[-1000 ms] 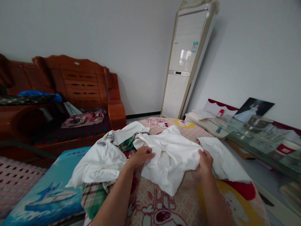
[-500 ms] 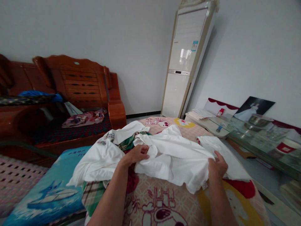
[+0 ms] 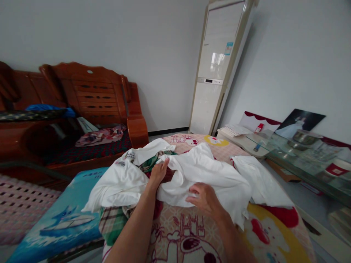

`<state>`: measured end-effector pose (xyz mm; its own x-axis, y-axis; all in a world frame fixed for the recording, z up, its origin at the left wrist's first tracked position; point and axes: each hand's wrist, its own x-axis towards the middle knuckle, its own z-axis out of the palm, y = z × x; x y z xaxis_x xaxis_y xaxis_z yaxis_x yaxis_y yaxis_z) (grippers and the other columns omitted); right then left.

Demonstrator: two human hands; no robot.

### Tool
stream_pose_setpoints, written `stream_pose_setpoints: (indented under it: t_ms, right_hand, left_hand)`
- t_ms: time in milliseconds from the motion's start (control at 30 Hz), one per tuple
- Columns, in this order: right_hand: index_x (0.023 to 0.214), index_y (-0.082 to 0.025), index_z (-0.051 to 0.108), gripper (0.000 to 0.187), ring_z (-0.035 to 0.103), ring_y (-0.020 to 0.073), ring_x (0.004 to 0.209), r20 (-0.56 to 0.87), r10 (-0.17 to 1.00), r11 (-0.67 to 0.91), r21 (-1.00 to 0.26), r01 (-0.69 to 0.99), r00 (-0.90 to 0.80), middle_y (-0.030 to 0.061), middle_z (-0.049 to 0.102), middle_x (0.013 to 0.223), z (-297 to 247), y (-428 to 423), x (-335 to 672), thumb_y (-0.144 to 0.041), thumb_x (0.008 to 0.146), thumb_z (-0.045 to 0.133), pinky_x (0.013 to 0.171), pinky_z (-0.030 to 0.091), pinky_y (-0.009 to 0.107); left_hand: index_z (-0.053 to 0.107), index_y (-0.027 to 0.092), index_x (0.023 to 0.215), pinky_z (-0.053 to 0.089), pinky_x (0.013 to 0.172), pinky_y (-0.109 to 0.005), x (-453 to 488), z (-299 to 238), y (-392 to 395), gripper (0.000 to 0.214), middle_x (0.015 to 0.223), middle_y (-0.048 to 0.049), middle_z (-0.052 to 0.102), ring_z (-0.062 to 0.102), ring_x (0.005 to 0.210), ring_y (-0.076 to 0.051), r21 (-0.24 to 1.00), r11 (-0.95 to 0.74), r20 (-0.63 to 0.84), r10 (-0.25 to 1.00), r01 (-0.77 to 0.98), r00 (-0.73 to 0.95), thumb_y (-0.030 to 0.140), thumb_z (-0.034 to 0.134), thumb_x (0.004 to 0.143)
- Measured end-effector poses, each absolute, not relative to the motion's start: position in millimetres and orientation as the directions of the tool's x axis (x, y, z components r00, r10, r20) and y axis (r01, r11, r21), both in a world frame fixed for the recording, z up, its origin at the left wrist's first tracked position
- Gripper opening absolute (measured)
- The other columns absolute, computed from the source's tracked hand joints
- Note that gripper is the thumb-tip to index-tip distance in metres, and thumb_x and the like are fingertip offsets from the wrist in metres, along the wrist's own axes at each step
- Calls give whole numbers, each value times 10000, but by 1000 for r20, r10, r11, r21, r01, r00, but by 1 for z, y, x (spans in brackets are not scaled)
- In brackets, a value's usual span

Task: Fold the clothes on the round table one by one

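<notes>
A white short-sleeved garment, apparently a T-shirt (image 3: 216, 173), lies loosely spread and wrinkled on a patterned cloth. My left hand (image 3: 159, 173) is closed on the shirt's left end, by its neck opening; some of its fingers are hidden. Over the near middle of the shirt is my right hand (image 3: 204, 197), fingers loosely bent and apart, with no fabric visibly gripped. Left of the shirt lies another white garment (image 3: 117, 182) with a dark print, heaped over a green plaid cloth (image 3: 112, 223). A folded white garment (image 3: 260, 182) rests to the right.
The pink patterned cover (image 3: 189, 219) spreads under the clothes. A blue printed cushion or stool cover (image 3: 68, 215) stands at the left, before a wooden sofa (image 3: 95, 91). A glass shelf (image 3: 290, 157) with bowls runs along the right. Behind stands a tall air conditioner (image 3: 211, 73).
My right hand has let go of the shirt's right end and moved left to its middle. My left hand has shifted slightly up at the neck end. The shirt's right end has settled flatter.
</notes>
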<state>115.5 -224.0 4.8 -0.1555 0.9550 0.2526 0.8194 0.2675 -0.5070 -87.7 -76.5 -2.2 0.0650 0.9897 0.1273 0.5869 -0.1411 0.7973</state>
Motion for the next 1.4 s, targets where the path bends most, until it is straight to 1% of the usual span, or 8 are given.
stream_pose_setpoints:
  t_ms: [100,233,467,667,833,1033,1267,1400]
  right_hand:
    - [1049,-185,670,386,574,247,943,266,923,360,-345,867,-277,96,664,1018,-5,-226,108,-343,709,757,840,452,337]
    - [1027,-178,672,258,552,230,954,281,918,358,-278,892,-281,97,645,984,-15,-222,108,-142,788,582,873,440,339]
    - [843,-167,719,259,581,175,725,289,954,207,-829,520,80,27,670,745,-15,-215,129,-180,749,478,674,455,259]
    - [806,-157,733,242,563,160,634,134,967,84,-971,225,217,5,650,648,-7,-223,142,-272,701,547,577,419,230]
    - [801,-160,737,225,569,153,635,65,994,53,-990,133,88,12,665,680,4,-229,138,-303,695,600,574,429,229]
    - [734,-153,729,186,500,109,556,-56,983,-35,-992,120,-175,-4,624,603,16,-239,127,-274,672,601,535,362,206]
    - [728,-180,749,213,381,72,465,-220,912,-127,-954,271,-347,-30,577,540,6,-240,124,-223,648,556,452,260,185]
    - [756,-171,762,222,332,60,435,-264,864,-128,-939,320,-429,-50,551,499,-1,-238,124,-206,662,563,421,219,177]
  left_hand:
    - [621,183,642,412,747,-347,-83,-4,-75,455,699,-138,623,613,817,-294,815,-11,41,998,579,-39,528,419,859]
    - [635,149,759,416,712,-322,-74,-11,-73,438,745,-99,636,595,779,-245,867,-73,105,994,493,-38,539,455,845]
    - [636,102,928,468,727,-290,-68,-30,-66,449,897,-93,663,585,823,-195,993,-116,119,986,39,-115,517,554,778]
    - [602,99,1024,489,731,-270,-65,-35,-61,423,891,-70,656,586,789,-166,987,-88,74,991,-134,-108,420,581,749]
    - [571,137,1142,478,883,-327,-65,-23,-66,406,1076,-80,643,594,976,-209,961,-274,267,954,-33,-135,301,552,771]
    - [351,214,1444,399,1049,-362,-63,8,-75,723,1439,-82,460,451,1295,-246,861,-504,507,861,66,-36,124,519,746]
    - [531,159,1334,342,1110,-418,-87,-5,-64,733,1314,-82,592,517,1236,-268,874,-291,398,888,389,-229,12,436,623]
    - [560,173,1303,353,1103,-403,-86,-9,-65,680,1320,-69,588,528,1223,-256,817,-328,459,868,475,-190,41,443,646]
